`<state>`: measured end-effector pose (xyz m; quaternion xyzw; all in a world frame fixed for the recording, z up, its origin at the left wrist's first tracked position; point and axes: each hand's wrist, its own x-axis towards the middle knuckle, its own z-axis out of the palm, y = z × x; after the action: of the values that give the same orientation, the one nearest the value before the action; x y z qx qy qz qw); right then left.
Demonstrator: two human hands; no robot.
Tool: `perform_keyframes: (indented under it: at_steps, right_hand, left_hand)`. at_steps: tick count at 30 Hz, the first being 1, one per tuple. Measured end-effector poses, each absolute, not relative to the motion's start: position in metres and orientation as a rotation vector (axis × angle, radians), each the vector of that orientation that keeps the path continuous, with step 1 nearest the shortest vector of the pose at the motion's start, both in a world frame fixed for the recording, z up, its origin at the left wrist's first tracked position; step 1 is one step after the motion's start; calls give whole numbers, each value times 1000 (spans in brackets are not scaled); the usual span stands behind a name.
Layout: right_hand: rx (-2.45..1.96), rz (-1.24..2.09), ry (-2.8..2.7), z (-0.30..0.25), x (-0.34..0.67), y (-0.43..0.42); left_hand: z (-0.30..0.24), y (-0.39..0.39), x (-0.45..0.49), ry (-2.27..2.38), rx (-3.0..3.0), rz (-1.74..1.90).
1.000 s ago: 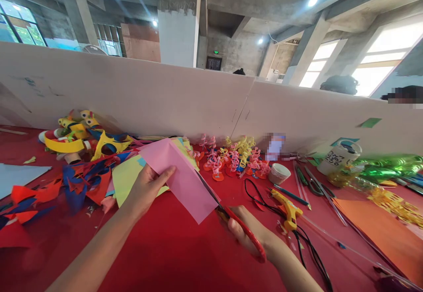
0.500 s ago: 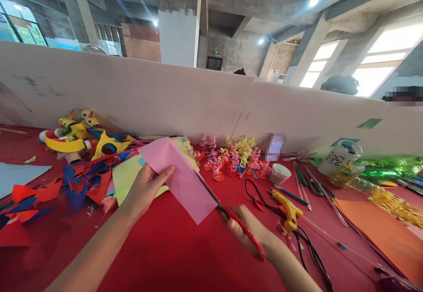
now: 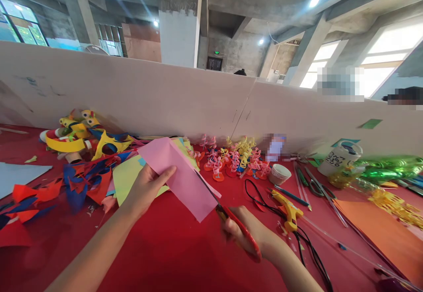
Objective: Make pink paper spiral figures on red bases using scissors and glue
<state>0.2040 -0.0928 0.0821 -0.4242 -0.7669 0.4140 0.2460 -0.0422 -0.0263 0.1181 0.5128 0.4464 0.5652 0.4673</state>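
A folded sheet of pink paper (image 3: 185,181) is pinched by my left hand (image 3: 153,184), thumb on top and fingers underneath. My right hand (image 3: 246,230) grips red-handled scissors (image 3: 243,228), whose blades lie along the paper's right side. A narrow pink strip shows beyond the blades, partly separated from the sheet. Behind my left hand lies a stack of yellow paper (image 3: 127,175). Spiral paper figures (image 3: 234,159) in pink and yellow stand just beyond the pink sheet.
Right of my hand are a yellow glue gun (image 3: 289,210) with a black cord, a paper cup (image 3: 279,174), green-handled scissors (image 3: 315,186) and orange paper (image 3: 376,228). Red and blue scraps (image 3: 81,181) lie left. A white partition (image 3: 148,93) stands behind the red table (image 3: 158,248).
The scissor blades have closed further along the pink paper, and a thin strip now stands apart at its right edge. My right hand has shifted slightly; my left hand keeps its hold.
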Motion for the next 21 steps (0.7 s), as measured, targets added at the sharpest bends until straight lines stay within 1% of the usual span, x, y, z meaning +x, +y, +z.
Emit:
perform_keyframes:
  at_steps: [6, 13, 21]
  right_hand:
    - [-1065, 1111, -2153, 87, 205, -95]
    - [-1092, 1118, -2127, 94, 204, -97]
    - [-1129, 1119, -2050, 82, 201, -92]
  left_hand:
    - [110, -27, -43, 1193, 1446, 1336]
    - [109, -32, -39, 1167, 1344, 1377]
    - [111, -33, -39, 1167, 1365, 1354]
